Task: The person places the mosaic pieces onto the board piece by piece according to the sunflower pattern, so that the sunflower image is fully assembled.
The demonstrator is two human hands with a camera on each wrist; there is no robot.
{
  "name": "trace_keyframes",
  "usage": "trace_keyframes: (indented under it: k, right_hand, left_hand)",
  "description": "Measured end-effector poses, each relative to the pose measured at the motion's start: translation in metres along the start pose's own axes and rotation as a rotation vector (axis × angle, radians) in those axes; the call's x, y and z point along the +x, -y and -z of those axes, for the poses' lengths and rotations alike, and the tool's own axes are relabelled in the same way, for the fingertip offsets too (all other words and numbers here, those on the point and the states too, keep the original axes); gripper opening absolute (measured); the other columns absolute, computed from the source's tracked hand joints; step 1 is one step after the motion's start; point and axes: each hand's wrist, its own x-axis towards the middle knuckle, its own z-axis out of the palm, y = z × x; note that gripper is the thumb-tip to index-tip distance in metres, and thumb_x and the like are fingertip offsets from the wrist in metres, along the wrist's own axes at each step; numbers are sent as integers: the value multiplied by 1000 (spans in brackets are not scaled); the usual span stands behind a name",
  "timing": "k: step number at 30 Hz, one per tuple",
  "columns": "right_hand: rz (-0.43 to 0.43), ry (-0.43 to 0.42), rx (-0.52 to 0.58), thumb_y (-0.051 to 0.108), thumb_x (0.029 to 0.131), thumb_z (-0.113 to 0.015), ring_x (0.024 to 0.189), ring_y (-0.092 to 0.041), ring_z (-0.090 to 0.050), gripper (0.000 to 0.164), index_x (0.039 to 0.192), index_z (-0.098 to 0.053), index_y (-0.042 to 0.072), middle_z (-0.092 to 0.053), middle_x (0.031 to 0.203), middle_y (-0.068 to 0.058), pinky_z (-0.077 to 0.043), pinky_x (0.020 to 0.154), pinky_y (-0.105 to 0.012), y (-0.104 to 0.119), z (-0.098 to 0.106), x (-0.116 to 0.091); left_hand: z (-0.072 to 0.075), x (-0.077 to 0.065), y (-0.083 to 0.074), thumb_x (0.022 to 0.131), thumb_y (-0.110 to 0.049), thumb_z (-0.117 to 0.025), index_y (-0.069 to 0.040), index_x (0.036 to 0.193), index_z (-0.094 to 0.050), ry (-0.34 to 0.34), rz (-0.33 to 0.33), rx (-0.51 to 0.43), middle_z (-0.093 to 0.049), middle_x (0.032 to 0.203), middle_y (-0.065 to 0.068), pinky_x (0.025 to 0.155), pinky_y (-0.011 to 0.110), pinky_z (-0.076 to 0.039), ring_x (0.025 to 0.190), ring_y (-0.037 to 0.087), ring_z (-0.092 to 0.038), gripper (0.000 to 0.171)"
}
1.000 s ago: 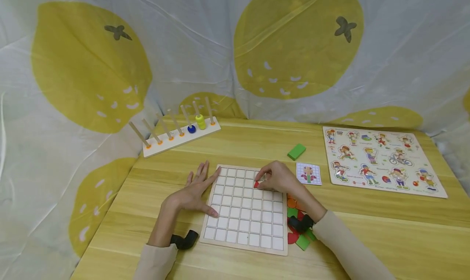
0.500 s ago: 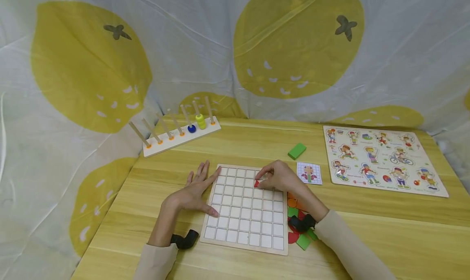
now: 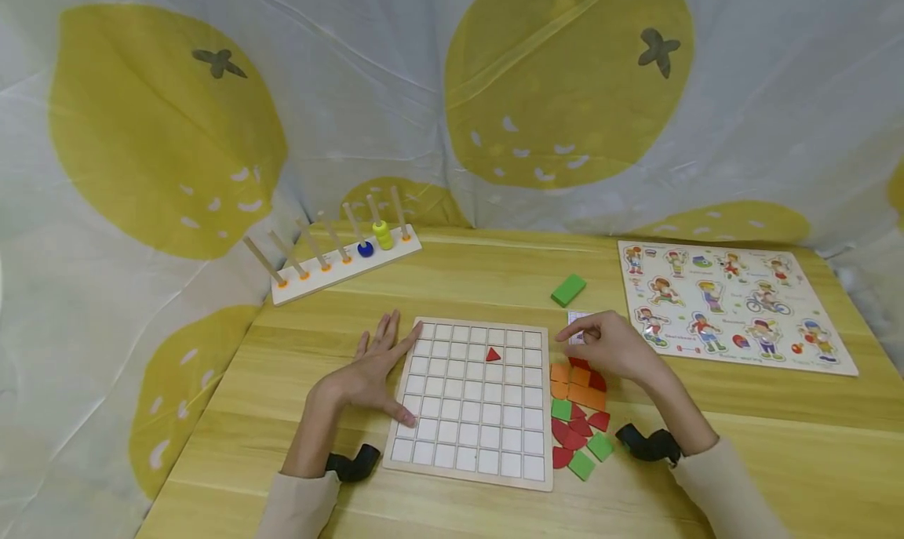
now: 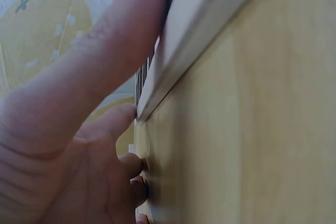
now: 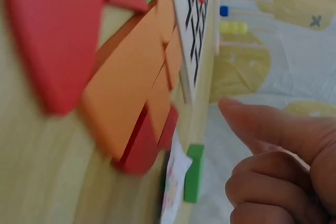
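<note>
A white gridded wooden board (image 3: 462,409) lies on the table, with one red triangle piece (image 3: 493,355) in its upper part. My left hand (image 3: 363,386) rests at the board's left edge, fingers spread and thumb over the border. My right hand (image 3: 614,347) is above the loose pieces to the right of the board, its index finger extended and the other fingers curled, with nothing between them. It partly covers the small pattern card (image 3: 575,319). Below it lie orange pieces (image 3: 588,398), red pieces (image 3: 563,456) and green squares (image 3: 581,465).
A green block (image 3: 568,290) lies beyond the card. At the back left stands a peg stand (image 3: 349,264) with blue and yellow beads. A picture puzzle board (image 3: 738,307) lies on the right, and a lemon-print curtain (image 3: 381,76) hangs behind the table.
My right hand has let go of the red triangle, leaving it on the grid, and moved right over the loose pieces and card. The left hand stays at the board's edge.
</note>
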Motion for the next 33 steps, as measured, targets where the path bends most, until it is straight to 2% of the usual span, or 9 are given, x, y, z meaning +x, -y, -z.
trace_keyframes:
  k: [7, 10, 15, 22, 27, 33]
  right_hand:
    - [-16, -18, -37, 15, 88, -83, 53, -10, -28, 14, 99, -83, 8, -36, 59, 6, -22, 51, -25, -17, 8, -17]
    - [-31, -17, -43, 18, 86, -84, 53, -10, -28, 16, 99, -83, 8, -32, 56, 6, -22, 51, -25, -19, 5, -18]
    - [-40, -13, -47, 19, 85, -86, 53, -9, -29, 14, 95, -84, 10, -39, 55, 7, -23, 51, -24, -19, -3, -15]
    - [-57, -111, -83, 16, 82, -87, 51, -12, -33, 14, 92, -82, 8, -39, 53, 5, -24, 50, -25, -14, -11, -13]
    - [-54, -70, -56, 14, 84, -85, 51, -11, -33, 12, 94, -82, 7, -37, 53, 6, -25, 49, -23, -12, -12, -12]
    - [-43, -23, -36, 16, 84, -86, 54, -11, -28, 14, 96, -82, 10, -33, 56, 6, -23, 51, -25, -15, -3, -13]
  left_hand:
    - [-1, -1, 0, 64, -49, -96, -18, 168, 0, 6, -3, -13, 27, 168, 24, 125, 68, 13, 158, 42, 25, 145]
    - [-1, 0, 0, 64, -49, -96, -18, 168, 0, 7, -4, -10, 27, 168, 24, 125, 67, 13, 158, 42, 25, 145]
    - [-2, 0, 0, 64, -50, -96, -18, 168, -1, 7, -4, -6, 27, 168, 24, 125, 67, 13, 158, 41, 25, 145]
    - [-2, 0, 1, 64, -50, -96, -18, 168, 0, 4, -8, 0, 27, 169, 24, 125, 67, 13, 158, 41, 24, 145]
    - [-1, -1, 1, 64, -50, -96, -18, 168, 0, 3, 0, 2, 27, 169, 23, 126, 67, 12, 158, 41, 24, 145]
    - [-1, -1, 0, 64, -50, -96, -19, 168, -1, -5, 2, 0, 26, 169, 22, 126, 66, 12, 158, 41, 23, 144]
